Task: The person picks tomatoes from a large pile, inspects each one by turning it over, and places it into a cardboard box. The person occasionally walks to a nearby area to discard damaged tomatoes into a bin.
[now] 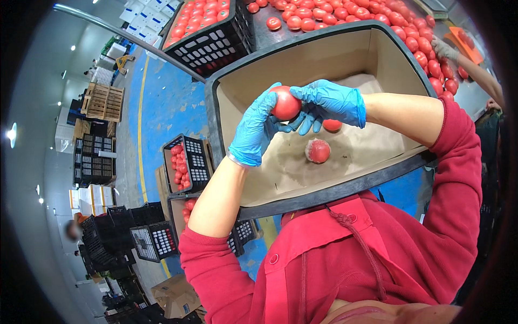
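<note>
My left hand (253,129), in a blue disposable glove, holds a red tomato (288,104) by its left side. My right hand (332,101), gloved alike, has its thumb against the tomato's upper right, with fingers curled below. Both hands are above a black plastic crate (356,184) lined with brown paper (259,194). On the lining lies a tomato with a whitish, mould-like patch (320,151), inside a damp-looking stain. Another tomato (332,125) shows below my right hand, partly hidden by it.
Beyond the crate, many loose tomatoes (348,12) cover a dark table (263,34). A full black tomato crate (206,48) stands at its left, beside a metal rail (133,38). A co-worker's gloved hand (445,48) reaches into the pile near an orange tray (465,45). Tomato crates (198,162) stand left.
</note>
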A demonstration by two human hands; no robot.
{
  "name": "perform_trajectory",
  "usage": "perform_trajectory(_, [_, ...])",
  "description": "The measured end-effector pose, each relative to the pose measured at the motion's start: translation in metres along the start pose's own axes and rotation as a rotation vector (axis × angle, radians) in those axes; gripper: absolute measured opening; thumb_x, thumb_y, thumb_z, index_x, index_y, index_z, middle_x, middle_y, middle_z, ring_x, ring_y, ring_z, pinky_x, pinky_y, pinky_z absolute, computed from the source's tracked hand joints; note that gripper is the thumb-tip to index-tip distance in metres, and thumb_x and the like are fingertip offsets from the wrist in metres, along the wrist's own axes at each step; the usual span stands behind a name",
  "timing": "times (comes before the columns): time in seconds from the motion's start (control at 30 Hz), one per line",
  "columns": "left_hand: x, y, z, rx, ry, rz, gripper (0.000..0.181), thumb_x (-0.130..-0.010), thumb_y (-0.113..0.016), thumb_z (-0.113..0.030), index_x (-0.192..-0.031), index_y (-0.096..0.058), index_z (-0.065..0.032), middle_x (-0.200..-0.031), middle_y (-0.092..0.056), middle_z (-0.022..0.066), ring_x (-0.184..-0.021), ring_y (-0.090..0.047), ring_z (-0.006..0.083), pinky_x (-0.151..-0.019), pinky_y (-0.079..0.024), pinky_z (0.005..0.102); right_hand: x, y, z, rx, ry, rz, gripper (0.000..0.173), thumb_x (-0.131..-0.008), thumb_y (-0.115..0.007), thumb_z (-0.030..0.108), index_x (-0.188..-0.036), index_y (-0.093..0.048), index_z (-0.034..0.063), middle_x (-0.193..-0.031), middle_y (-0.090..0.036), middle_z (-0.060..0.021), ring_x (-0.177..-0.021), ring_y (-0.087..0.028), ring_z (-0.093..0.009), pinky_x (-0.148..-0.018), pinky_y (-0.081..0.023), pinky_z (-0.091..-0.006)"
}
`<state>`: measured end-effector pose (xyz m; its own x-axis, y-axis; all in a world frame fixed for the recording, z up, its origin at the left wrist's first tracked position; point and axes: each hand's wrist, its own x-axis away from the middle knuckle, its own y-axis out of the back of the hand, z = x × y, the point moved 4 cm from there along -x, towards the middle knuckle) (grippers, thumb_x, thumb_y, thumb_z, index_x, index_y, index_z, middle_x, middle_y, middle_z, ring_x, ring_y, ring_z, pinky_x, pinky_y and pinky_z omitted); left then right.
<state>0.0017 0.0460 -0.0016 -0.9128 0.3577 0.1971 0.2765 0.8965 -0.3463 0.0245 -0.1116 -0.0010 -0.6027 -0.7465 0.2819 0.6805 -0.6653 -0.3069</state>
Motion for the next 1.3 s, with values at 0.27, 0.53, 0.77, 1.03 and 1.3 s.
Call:
perform_trajectory(0.27, [0.004, 0.001, -0.002, 0.027, -0.063, -0.035, 0.056, -0.087, -0.059, -0.032, -0.132, -0.041, -0.0032, -0.118, -0.054, 0.0124, -0.099, -0.059, 0.0214, -0.082, -0.052, 0.034, -0.003, 0.002, -0.001, 0.0, 0.039, 0.002, 0.049, -0.093, -0.048, 0.044, -0.109, -0.053, -0.0021, -0.092, -0.065, -0.0159, -0.073, -0.067, -0.018, -0.057, -0.053, -0.025])
perform_trajectory(0.53, [0.004, -0.002, -0.009, -0.077, -0.114, -0.038, 0.062, -0.082, -0.066, -0.018, -0.135, -0.037, -0.0021, -0.122, -0.051, 0.0137, -0.102, -0.057, 0.0213, -0.077, -0.053, 0.0315, -0.004, 0.007, -0.001, 0.018, 0.098, 0.037, 0.048, -0.092, -0.048, 0.045, -0.113, -0.051, 0.0022, -0.097, -0.064, -0.0148, -0.078, -0.066, -0.017, -0.06, -0.052, -0.025])
perform_trajectory(0.77, [0.002, 0.011, 0.018, -0.514, 0.099, -0.216, 0.064, -0.082, -0.067, -0.025, -0.134, -0.037, -0.002, -0.119, -0.052, 0.0128, -0.101, -0.056, 0.0187, -0.07, -0.053, 0.0268, -0.025, 0.057, -0.015, 1.024, -0.014, -0.118, 0.051, -0.091, -0.043, 0.05, -0.11, -0.059, 0.0048, -0.098, -0.065, -0.0134, -0.083, -0.063, -0.024, -0.076, -0.049, -0.0357])
perform_trajectory(1.03, [-0.005, 0.017, 0.032, -0.654, 0.138, -0.225, 0.073, -0.084, -0.064, -0.038, -0.14, -0.031, -0.0056, -0.126, -0.045, 0.0158, -0.112, -0.047, 0.0201, -0.09, -0.041, 0.0312, -0.021, 0.12, -0.041, 1.482, -0.319, -0.119, 0.042, -0.079, -0.06, 0.02, -0.118, -0.054, 0.0058, -0.114, -0.058, -0.0155, -0.105, -0.056, -0.032, -0.088, -0.045, -0.0385])
perform_trajectory(1.3, [-0.003, 0.017, 0.035, -0.798, 0.135, -0.191, 0.07, -0.085, -0.061, -0.039, -0.138, -0.033, -0.0047, -0.125, -0.046, 0.0135, -0.11, -0.047, 0.0189, -0.088, -0.042, 0.0303, -0.016, 0.075, -0.079, 1.495, -0.334, -0.066, 0.059, -0.064, -0.077, 0.027, -0.117, -0.055, 0.0113, -0.11, -0.06, -0.0154, -0.099, -0.058, -0.033, -0.085, -0.047, -0.038])
